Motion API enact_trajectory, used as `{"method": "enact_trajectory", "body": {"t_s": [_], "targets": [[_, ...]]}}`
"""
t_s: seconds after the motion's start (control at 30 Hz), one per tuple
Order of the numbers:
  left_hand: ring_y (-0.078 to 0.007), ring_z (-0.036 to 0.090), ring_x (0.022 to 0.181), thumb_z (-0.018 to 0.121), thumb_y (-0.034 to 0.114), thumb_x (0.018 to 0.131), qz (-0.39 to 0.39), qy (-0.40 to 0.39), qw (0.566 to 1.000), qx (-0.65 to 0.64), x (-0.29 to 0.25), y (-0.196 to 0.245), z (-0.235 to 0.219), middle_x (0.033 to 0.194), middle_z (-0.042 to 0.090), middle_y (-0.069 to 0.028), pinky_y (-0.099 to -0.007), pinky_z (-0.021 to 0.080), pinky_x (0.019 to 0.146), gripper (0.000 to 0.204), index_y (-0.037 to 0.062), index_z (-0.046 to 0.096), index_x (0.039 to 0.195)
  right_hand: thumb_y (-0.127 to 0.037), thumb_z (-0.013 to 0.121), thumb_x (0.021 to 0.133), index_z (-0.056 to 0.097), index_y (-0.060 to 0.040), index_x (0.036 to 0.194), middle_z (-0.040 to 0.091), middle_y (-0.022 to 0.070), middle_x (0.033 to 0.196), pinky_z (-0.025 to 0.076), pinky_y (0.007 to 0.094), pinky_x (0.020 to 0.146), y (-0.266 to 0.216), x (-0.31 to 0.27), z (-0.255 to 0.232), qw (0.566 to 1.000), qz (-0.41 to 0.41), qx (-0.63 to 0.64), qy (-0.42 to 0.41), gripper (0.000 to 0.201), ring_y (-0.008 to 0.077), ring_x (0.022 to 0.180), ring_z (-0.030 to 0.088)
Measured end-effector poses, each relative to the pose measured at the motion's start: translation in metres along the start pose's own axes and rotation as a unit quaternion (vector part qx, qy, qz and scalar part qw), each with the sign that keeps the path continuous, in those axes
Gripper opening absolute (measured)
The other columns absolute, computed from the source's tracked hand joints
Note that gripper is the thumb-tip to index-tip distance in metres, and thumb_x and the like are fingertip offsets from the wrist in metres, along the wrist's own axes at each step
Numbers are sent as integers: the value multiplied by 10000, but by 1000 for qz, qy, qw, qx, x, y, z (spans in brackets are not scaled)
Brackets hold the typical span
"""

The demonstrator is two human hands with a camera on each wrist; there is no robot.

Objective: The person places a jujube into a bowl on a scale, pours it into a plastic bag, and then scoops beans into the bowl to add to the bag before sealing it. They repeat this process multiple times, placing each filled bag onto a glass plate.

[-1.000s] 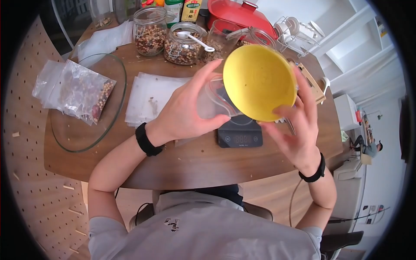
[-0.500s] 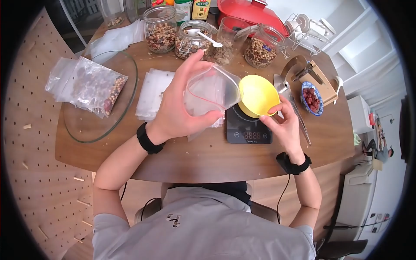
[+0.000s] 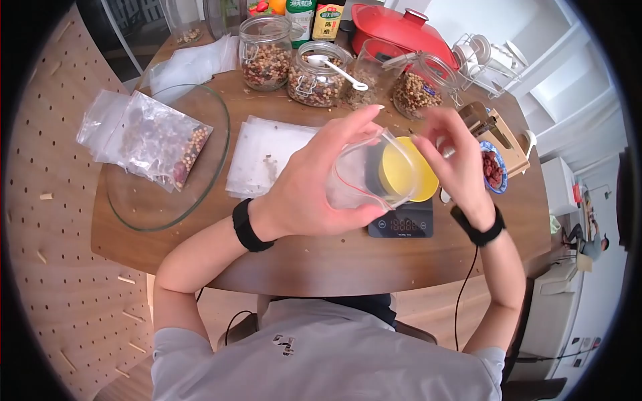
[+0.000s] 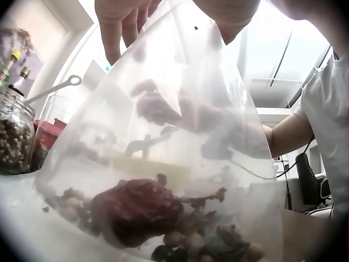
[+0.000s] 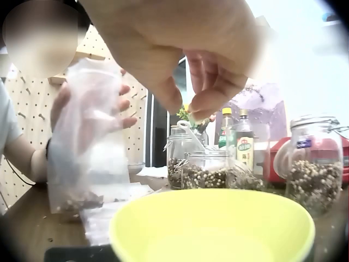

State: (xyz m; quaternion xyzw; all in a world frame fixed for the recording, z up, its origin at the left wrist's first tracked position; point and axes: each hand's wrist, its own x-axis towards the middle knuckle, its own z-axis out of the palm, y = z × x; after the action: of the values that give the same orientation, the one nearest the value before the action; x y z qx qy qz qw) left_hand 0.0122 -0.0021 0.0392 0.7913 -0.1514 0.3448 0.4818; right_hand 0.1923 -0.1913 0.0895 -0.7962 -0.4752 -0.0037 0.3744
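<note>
My left hand (image 3: 294, 180) grips a clear zip bag (image 3: 354, 175) by its spread mouth, thumb on one side and fingers on the other. Low in the bag, the left wrist view shows a wrinkled dried red date (image 4: 136, 210) among beans and dark bits. A yellow bowl (image 5: 163, 218) stands on a black kitchen scale (image 3: 401, 228), partly behind the bag in the head view. Above the bowl's right side hovers my right hand (image 3: 458, 164), its fingers loosely bent with nothing seen between them.
Behind stand glass jars of mixed beans (image 3: 317, 87), one with a white spoon (image 3: 341, 73) across its top. Flat bags (image 3: 264, 144) lie left of the scale. A filled bag (image 3: 164, 137) rests on a glass plate (image 3: 224, 144). At right is a blue-white bowl (image 3: 503, 186) of dried fruit.
The yellow bowl, tilted up in my right hand before, now sits on the scale. My right hand has let go and risen above it. My left hand still holds the bag.
</note>
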Motion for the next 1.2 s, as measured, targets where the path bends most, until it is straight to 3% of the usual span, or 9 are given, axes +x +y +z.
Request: {"method": "enact_trajectory", "body": {"t_s": [0.23,0.27,0.4,0.5,0.63,0.73,0.93,1.03,1.2], "targets": [[-276,592,1296,896,192,695,2,13,999,-37,2,9,-4,1383,589,-176,-397,435,1113,1080,-18,300,1571,-124,778,863,586,-49,1320,640,63,775,498,309,641,4,100,76,988,-87,88,-89,502,139,694,615],[-276,592,1295,895,187,698,7,15,999,-39,2,10,-4,1383,588,-175,-397,436,1112,1076,-17,301,1571,-151,775,887,647,-21,1198,662,43,790,501,291,630,5,110,83,990,-85,68,-92,360,109,674,609],[-273,596,1282,892,171,705,10,22,998,-66,2,16,-4,1374,591,-169,-393,446,1106,1062,-13,305,1571,-246,742,958,697,-9,983,674,-7,785,472,256,617,-8,131,96,976,-34,204,-73,242,60,668,576],[-268,601,1265,895,174,705,44,23,997,-51,3,16,-4,1367,592,-161,-389,454,1099,1061,-11,312,1572,-268,715,977,703,-7,978,682,2,771,480,270,614,-9,156,98,983,-10,183,-28,261,64,685,602],[-271,608,1252,895,182,710,49,23,997,-52,3,18,-5,1365,592,-159,-389,470,1080,1052,-9,321,1570,-280,645,1007,708,16,1002,684,42,744,496,315,629,-11,169,94,986,-165,-35,-11,303,99,678,627],[-279,616,1240,892,186,715,59,29,997,-46,2,17,-2,1362,593,-163,-394,479,1067,1043,-3,326,1570,-266,625,1010,708,18,1037,696,74,758,513,344,659,-23,165,85,977,-187,-83,-66,296,118,695,657],[-292,629,1219,891,190,710,58,32,997,-28,1,16,-2,1351,599,-172,-397,481,1062,1039,-2,334,1566,-252,612,1035,710,40,1071,736,101,859,571,307,742,-7,150,89,972,53,229,-31,310,149,790,703],[-292,630,1220,891,188,706,57,37,997,-25,2,14,0,1349,601,-175,-397,481,1063,1040,-10,334,1563,-230,594,1045,693,61,1103,736,117,927,593,298,794,-4,135,82,939,73,337,-12,313,163,826,709],[-292,629,1229,895,155,690,45,32,998,-27,1,14,0,1356,599,-185,-394,480,1075,1047,-12,334,1558,-201,561,1057,655,81,1213,727,143,1016,579,293,853,1,121,71,925,59,375,30,336,168,902,705]]}}
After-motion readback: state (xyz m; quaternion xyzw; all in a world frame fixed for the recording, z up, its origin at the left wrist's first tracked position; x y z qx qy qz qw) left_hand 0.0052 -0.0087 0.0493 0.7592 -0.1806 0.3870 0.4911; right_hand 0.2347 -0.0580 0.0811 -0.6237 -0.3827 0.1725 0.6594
